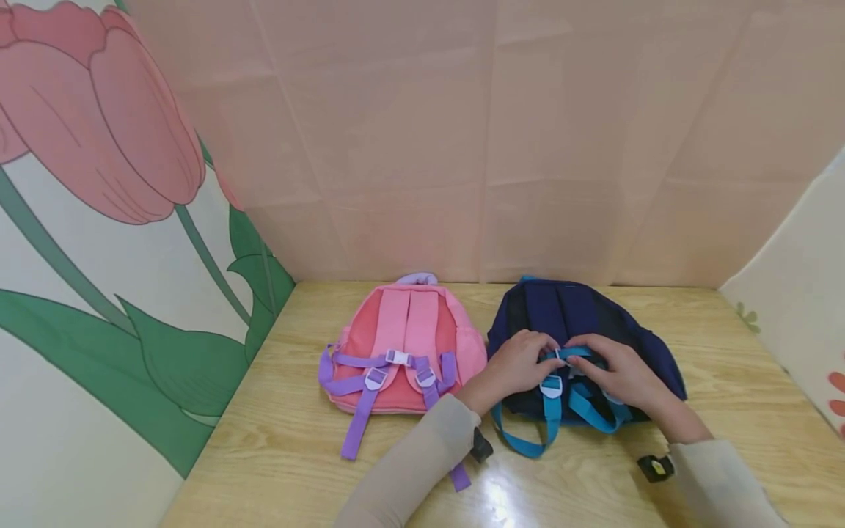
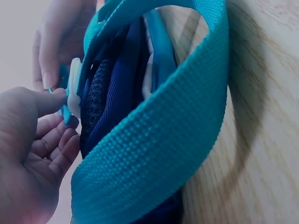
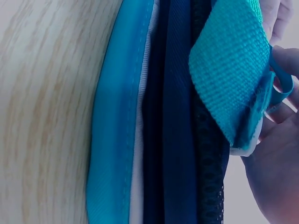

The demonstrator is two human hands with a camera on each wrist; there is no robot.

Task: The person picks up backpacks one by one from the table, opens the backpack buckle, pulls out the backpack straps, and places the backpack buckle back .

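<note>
A navy fabric backpack with bright-blue webbing straps lies on a pale wood-grain table, directly under the left hand and right hand, which meet near its middle, each pinching its narrow blue cross-strap. Just to its left lies a pink fabric backpack with purple straps.

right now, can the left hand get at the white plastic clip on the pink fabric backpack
Likely yes: the clip lies uncovered, though the left hand would first need to release the thin blue strap.
</note>
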